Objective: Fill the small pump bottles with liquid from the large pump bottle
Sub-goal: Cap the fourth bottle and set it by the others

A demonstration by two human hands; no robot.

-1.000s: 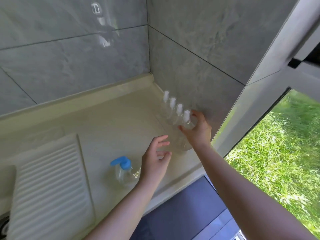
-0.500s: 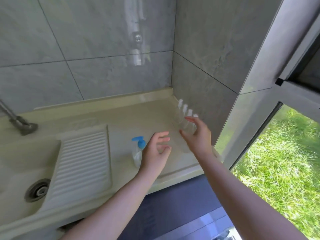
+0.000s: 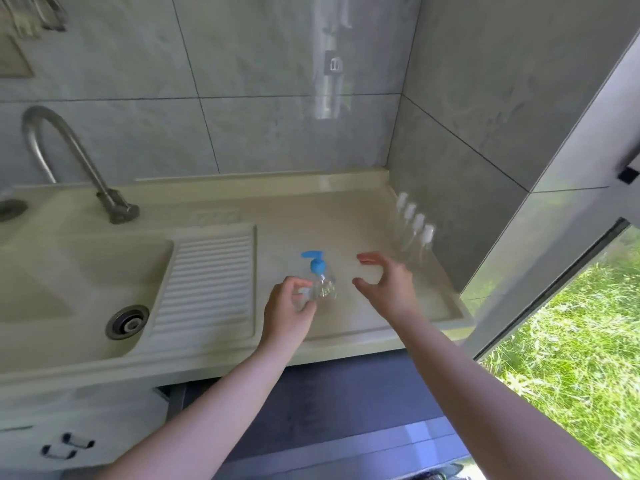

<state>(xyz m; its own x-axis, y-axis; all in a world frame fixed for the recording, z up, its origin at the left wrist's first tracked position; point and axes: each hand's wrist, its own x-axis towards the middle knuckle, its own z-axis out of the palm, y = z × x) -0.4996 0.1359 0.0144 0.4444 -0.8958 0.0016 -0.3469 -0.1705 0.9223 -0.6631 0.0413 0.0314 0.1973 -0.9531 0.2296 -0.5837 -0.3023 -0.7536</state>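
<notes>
- Head view: left hand (image 3: 289,308) curled round the large pump bottle (image 3: 320,284) on the counter (image 3: 294,216); a loose grip could tip it.
- Right hand (image 3: 388,285), spread and empty, hovered near the small pump bottles (image 3: 414,230) by the wall; a careless sweep might topple the row.

4 small pump bottles (image 3: 414,233) blurred

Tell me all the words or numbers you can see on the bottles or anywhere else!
None can be read.
Large pump bottle with the blue pump: clear, no label shows.
Four small pump bottles by the wall: clear with white tops, no print that I can make out.
Moulded patch on the counter behind the ribbed drainboard: too blurred to tell whether it holds letters.
</notes>
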